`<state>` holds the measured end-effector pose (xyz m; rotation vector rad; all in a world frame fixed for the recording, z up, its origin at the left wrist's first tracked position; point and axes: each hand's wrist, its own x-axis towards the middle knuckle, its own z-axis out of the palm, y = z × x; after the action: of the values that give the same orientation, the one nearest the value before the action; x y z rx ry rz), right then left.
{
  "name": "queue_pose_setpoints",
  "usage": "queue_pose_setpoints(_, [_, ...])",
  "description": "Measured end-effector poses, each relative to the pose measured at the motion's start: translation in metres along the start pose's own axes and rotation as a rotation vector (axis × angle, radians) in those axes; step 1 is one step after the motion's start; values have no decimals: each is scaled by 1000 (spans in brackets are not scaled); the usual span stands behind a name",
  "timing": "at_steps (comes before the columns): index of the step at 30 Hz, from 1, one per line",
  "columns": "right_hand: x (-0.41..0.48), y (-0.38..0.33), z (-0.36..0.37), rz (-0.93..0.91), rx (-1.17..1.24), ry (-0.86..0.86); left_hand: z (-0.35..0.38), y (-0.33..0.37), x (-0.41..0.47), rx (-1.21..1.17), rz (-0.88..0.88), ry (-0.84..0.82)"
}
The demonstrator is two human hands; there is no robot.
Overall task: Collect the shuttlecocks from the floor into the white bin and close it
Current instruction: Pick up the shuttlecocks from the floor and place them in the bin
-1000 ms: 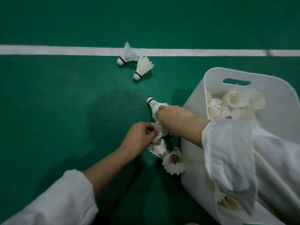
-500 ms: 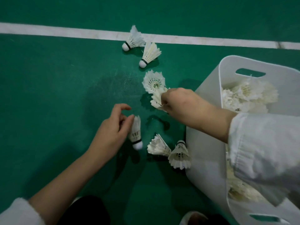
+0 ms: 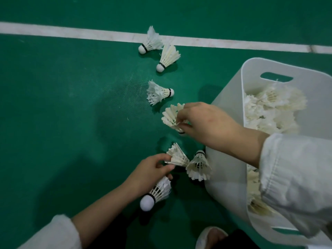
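Head view, hands first: right hand (image 3: 204, 123) pinching one shuttlecock (image 3: 170, 116) by its feathers, just beside the white bin (image 3: 226, 187); left hand (image 3: 149, 171) closed round a shuttlecock (image 3: 158, 192), cork toward the camera, fingertips (image 3: 168, 166) touching the skirt of another (image 3: 177, 155) on the floor (image 3: 62, 105). One more (image 3: 198, 166) stands against the bin wall. Farther out: one (image 3: 159, 92) on its side, two (image 3: 151, 42) (image 3: 168, 57) by the white line (image 3: 71, 33). Bin already holds many; no lid visible. Advice: grip light, near the cork, so feathers are not crushed; gather near ones first, then drop both handfuls in together
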<state>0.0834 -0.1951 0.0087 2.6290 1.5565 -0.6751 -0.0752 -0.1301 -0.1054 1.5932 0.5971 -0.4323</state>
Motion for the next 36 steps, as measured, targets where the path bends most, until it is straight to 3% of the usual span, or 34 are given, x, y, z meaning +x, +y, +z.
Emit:
queue_pose_setpoints(4, [-12, 3, -12, 7, 91, 64, -17, 9, -1, 141, 93, 199])
queue_pose_setpoints(8, [-39, 1, -34, 71, 172, 243, -60, 47, -19, 456, 246, 364])
queue_pose_setpoints(12, [-82, 5, -69, 213, 278, 484, -82, 112, -43, 714, 412, 395])
queue_pose_setpoints(17, [-153, 35, -97, 399, 409, 629, -62, 202, -69, 848, 572, 396])
queue_pose_setpoints(22, [-218, 82, -84, 611, 370, 594, -5, 266, -69, 1099, 691, 289])
queue_pose_setpoints(26, [-236, 116, -56, 689, 239, 473, 43, 287, -49, 1166, 710, 244])
queue_pose_setpoints(32, [-219, 154, -15, 620, -37, 320, 88, 266, -14, 1054, 732, 261])
queue_pose_setpoints(36, [-199, 170, 15, 623, -5, 146, 96, 250, -1, 1042, 670, 268])
